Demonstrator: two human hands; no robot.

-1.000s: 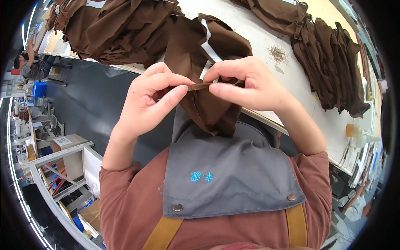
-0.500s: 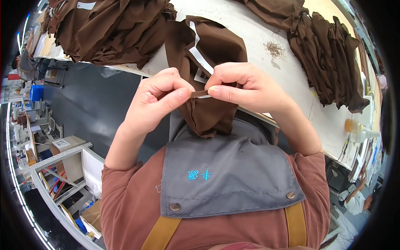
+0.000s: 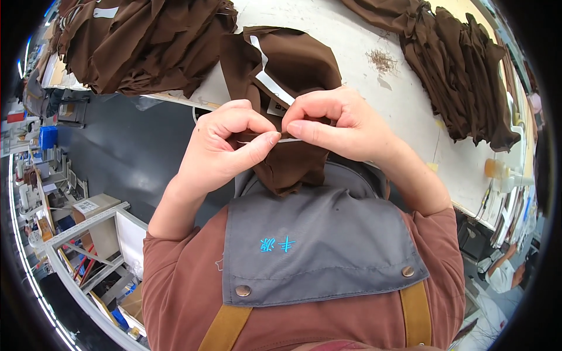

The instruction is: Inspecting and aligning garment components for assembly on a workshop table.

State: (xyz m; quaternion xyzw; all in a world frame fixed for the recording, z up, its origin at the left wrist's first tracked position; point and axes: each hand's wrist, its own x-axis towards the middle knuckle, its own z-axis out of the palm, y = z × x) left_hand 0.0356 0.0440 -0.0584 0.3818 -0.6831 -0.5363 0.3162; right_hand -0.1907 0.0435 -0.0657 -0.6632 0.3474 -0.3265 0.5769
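Both my hands pinch the edge of one brown fabric piece (image 3: 304,52), which lies partly on the table and hangs over its front edge toward my apron. My left hand (image 3: 231,140) has thumb and forefinger closed on the edge. Close beside it, my right hand (image 3: 333,123) grips the same edge between thumb and bent forefinger. A white strip (image 3: 272,85) runs along the fabric behind my fingers. Part of a white label (image 3: 275,107) shows next to my right hand. The exact spot under the fingertips is hidden.
A big heap of brown fabric (image 3: 140,47) sits at the table's left, overhanging the edge. More gathered brown pieces (image 3: 459,76) lie at the right. Thread scraps (image 3: 381,61) are scattered on the white table (image 3: 363,88). A small yellowish bottle (image 3: 496,169) stands at far right.
My hands have come closer together along the fabric edge, so less of it shows between the fingertips. The label is now more covered by my right hand.
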